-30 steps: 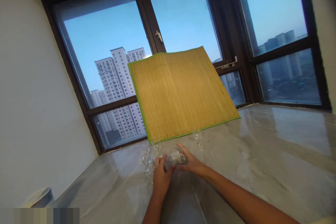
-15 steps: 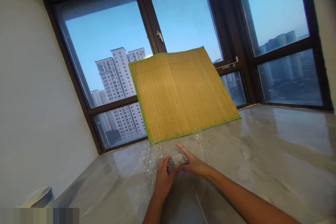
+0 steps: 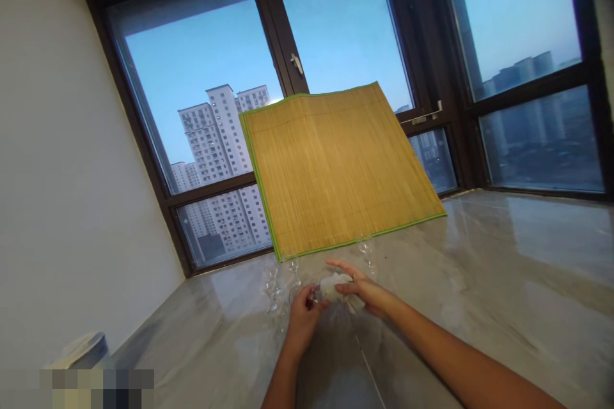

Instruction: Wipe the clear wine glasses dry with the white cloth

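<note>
My left hand [image 3: 304, 307] is closed around a clear stemmed glass [image 3: 314, 294], which lies tilted on its side above the floor, its foot towards the left. My right hand [image 3: 362, 287] grips a crumpled white cloth [image 3: 330, 286] against the bowl end of this glass, index finger stretched out. A loose end of the cloth hangs below the right palm. Whether the cloth sits inside the bowl or around it, I cannot tell. Just beyond my hands, clear stemmed glasses stand on the shiny surface: one glass [image 3: 293, 266] near the left hand and another glass [image 3: 367, 252] behind the right.
More clear glassware [image 3: 272, 287] stands left of my hands. A yellow bamboo mat [image 3: 336, 166] with green edging leans against the dark-framed window [image 3: 268, 25]. The marble-like grey surface [image 3: 480, 287] spreads around. At lower left, a round-topped object [image 3: 84, 350] is partly hidden by blurred blocks.
My right hand has turned and drawn slightly right; more of the white cloth now shows, with an end hanging below the palm. My left hand keeps its hold on the glass.
</note>
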`<state>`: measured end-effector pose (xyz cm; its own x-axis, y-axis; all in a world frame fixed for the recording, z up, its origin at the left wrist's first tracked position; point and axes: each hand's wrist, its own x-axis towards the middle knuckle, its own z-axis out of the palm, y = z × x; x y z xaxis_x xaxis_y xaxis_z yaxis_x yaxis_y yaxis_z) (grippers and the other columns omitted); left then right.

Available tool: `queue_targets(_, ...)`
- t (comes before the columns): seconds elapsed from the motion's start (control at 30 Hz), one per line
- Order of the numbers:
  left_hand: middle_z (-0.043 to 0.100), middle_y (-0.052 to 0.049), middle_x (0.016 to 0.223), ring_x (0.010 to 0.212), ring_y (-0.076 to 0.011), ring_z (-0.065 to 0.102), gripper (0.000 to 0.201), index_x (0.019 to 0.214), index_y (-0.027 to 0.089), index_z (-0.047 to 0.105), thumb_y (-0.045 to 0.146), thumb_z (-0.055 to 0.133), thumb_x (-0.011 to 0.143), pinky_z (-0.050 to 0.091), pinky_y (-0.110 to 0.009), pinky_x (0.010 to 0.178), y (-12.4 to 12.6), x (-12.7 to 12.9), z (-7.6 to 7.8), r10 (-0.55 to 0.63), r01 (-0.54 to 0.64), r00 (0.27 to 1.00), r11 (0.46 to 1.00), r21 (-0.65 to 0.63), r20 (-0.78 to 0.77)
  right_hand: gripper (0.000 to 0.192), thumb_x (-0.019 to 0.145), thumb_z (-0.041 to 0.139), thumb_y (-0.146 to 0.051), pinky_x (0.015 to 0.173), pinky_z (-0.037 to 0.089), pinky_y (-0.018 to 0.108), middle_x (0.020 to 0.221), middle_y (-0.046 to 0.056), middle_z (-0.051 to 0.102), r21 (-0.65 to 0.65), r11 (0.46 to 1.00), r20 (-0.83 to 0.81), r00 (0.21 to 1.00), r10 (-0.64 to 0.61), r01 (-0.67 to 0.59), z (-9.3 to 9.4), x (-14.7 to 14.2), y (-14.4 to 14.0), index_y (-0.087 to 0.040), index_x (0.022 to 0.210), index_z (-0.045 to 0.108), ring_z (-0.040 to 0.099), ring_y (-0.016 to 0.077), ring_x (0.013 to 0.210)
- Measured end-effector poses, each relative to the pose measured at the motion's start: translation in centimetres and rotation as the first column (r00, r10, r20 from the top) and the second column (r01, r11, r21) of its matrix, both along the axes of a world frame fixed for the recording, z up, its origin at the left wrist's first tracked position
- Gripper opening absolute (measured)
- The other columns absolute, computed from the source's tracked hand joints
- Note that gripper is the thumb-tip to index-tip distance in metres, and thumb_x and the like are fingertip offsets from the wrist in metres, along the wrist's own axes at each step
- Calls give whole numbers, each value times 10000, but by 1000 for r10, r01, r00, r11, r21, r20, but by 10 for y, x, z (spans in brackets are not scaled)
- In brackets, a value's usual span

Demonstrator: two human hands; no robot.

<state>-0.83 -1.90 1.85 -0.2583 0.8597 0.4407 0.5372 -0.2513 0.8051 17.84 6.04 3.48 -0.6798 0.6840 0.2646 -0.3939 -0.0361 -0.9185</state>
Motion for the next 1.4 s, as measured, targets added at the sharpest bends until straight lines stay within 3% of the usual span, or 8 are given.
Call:
queue_targets(0.33,576,17,699,607,-119,444,572,1023,149,724,561,746,627,351,-246,580,13,-6,-12,-148,167,966,983,-73,211,780,642,774,-331,718,496,308,967,34,716,24,1000,22,1000,3,-4,1,5,1,-253,1376,523,673,210,814)
queue_targets(0.53,513,50,654,540,-81,399,693,1020,160,707,687,777,575,333,-216,505,12,-7,-13,-109,161,911,982,-98,399,652,705,760,-420,813,504,341,991,35,691,146,969,-76,979,-188,197,1,-7,-1,-237,1295,552,656,230,910)
queue_targets(0.6,468,73,641,513,-62,363,685,982,180,684,729,763,580,341,-208,507,9,-9,-13,-81,145,836,986,-76,542,642,711,748,-434,811,511,351,1061,58,678,73,958,-126,955,-267,277,3,-7,4,-233,1283,537,659,238,927)
queue_targets(0.77,477,71,702,504,-58,390,672,1019,223,605,805,639,685,361,-219,538,2,-9,-2,-77,104,518,994,26,852,706,683,747,-436,751,519,350,1112,89,654,-81,905,-138,894,-426,418,3,0,18,-235,1303,475,663,242,901)
queue_targets(0.87,633,-33,930,650,-128,569,684,1051,218,599,831,431,799,403,-269,585,-2,-5,4,-37,196,472,979,-64,881,654,687,729,-417,762,512,345,1015,61,670,55,924,-91,924,-372,378,-7,-7,14,-227,1268,497,656,230,870)
queue_targets(1.0,632,-88,1237,844,-200,652,681,1141,234,602,781,294,878,444,-325,676,-7,4,5,-104,365,478,927,-90,872,646,674,695,-347,697,493,313,919,21,662,243,940,2,969,-247,239,-22,-25,3,-225,1267,472,626,194,784)
queue_targets(1.17,681,-69,1069,728,-182,651,645,1275,255,557,740,451,863,372,-261,558,-14,16,4,-179,462,470,884,-69,864,754,643,650,-274,667,476,274,893,-6,650,192,970,54,985,-161,148,-32,-35,-1,-219,1348,391,606,153,740)
queue_targets(1.4,697,-141,1115,699,-256,673,894,1427,305,454,894,302,771,371,-273,499,-19,24,7,-276,631,470,769,-101,838,928,534,578,-226,423,361,220,866,-8,666,65,998,164,986,-29,19,-37,-39,-5,-220,1419,300,530,111,488)
